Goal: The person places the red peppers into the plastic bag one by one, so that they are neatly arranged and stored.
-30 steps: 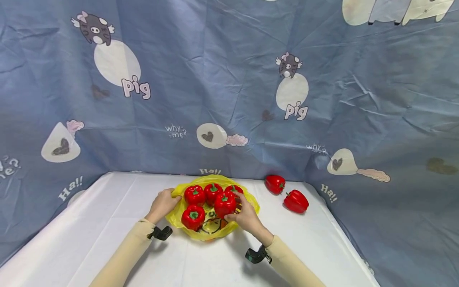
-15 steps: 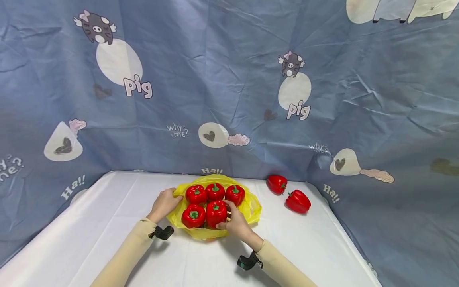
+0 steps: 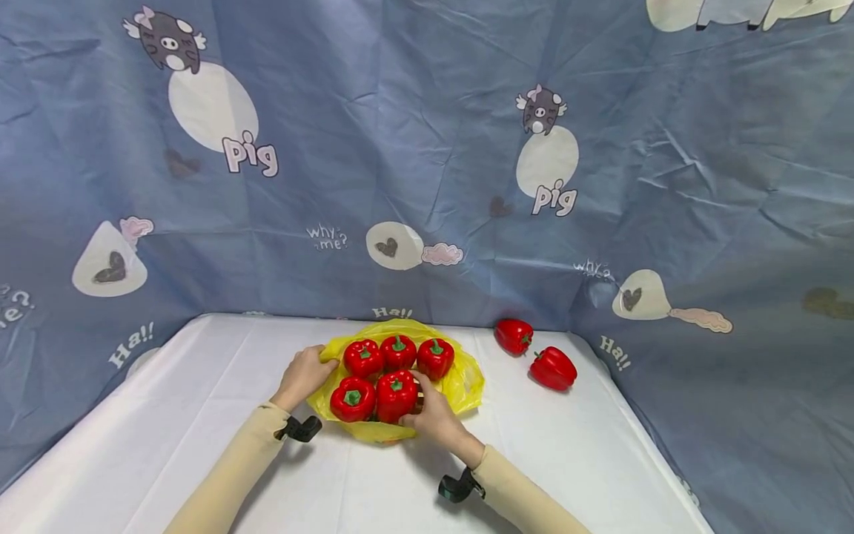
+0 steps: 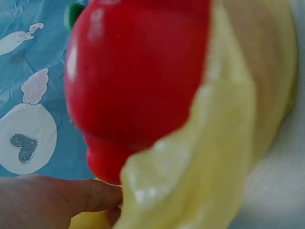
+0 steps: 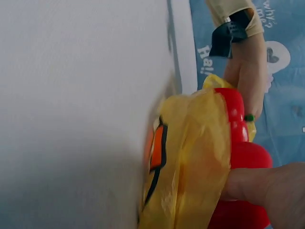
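your left hand (image 3: 303, 378) pinches the bag (image 3: 469, 382) at lower middle, your right hand (image 3: 437, 423) grips one pepper (image 3: 394, 400) beside four peppers (image 3: 363, 359) already inside, and two peppers (image 3: 553, 368) lie outside, lower right.

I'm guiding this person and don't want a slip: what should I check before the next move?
1. Left grip pinching the bag at its rim: ok.
2. Right grip on the held pepper: ok.
3. Held pepper resting on the bag's bottom: cannot tell, underside hidden.
4. Bag spread open: ok, four other peppers show in it.
5. Every pepper bagged: not ok, far pepper and near pepper lie on the table.
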Tool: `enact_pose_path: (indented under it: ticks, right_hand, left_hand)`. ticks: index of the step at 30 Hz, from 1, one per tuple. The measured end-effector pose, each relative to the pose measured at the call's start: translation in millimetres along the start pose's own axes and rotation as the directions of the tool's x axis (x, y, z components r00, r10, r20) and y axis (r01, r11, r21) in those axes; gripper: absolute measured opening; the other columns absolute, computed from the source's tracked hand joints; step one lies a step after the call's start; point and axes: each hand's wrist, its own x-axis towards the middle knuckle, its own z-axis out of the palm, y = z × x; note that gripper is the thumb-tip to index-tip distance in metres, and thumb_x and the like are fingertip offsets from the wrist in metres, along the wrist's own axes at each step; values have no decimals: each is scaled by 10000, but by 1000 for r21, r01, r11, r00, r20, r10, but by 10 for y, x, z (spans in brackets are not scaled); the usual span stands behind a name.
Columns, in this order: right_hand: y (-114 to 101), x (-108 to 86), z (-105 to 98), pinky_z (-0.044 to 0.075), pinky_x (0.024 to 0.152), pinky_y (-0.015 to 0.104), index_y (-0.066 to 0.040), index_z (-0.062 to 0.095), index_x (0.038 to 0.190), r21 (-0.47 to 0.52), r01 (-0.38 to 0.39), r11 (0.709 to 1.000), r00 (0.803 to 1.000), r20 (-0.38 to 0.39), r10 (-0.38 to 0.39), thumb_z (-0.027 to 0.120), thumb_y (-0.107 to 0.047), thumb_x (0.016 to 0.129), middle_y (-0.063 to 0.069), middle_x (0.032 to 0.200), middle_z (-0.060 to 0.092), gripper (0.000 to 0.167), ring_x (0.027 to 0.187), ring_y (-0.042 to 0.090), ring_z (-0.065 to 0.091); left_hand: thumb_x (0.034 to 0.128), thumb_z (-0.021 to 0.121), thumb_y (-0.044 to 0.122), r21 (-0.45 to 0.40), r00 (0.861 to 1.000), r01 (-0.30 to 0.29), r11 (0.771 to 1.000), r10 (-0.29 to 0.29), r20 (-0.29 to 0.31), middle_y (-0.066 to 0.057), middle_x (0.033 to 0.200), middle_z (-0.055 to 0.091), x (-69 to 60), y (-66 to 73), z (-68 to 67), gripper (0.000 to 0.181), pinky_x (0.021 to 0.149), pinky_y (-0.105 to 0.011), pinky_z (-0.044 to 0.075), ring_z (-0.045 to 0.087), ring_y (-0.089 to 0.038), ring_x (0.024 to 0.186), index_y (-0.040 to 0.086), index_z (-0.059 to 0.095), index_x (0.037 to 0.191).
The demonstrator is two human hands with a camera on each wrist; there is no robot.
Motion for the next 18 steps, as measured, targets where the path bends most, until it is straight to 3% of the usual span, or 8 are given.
enact_pose_path:
  ticks: [5, 10, 18]
  right_hand:
    - [-4, -19, -46, 499, 934, 444, -67, 337, 1437, -86, 12, 996, 999, -42, -16, 722, 50, 742, 185, 1368, 509, 803, 1190, 316, 564]
    - [-2, -15, -47, 454, 993, 468, -41, 289, 1478, -99, 11, 995, 1000, -12, -12, 736, 24, 751, 202, 1393, 490, 856, 1246, 329, 523]
    - [-46, -2, -65, 427, 1019, 488, 13, 194, 1501, -80, -74, 994, 997, -8, 74, 793, -64, 738, 239, 1399, 470, 972, 1269, 358, 495]
  left_hand:
    - [904, 592, 191, 3, 1000, 6, 1000, -6, 9, -170, 924, 677, 1, 12, 5, 327, 560, -289, 457, 582, -174, 660, -65, 631, 1104]
    - [897, 589, 188, 3, 1000, 12, 1000, -12, 8, -147, 872, 662, -5, 12, 11, 310, 561, -297, 452, 567, -178, 654, -64, 635, 1071]
    - [892, 579, 205, 9, 1000, 12, 1000, -12, 4, -129, 838, 648, 9, 10, 10, 323, 542, -280, 433, 552, -172, 634, -59, 637, 1068]
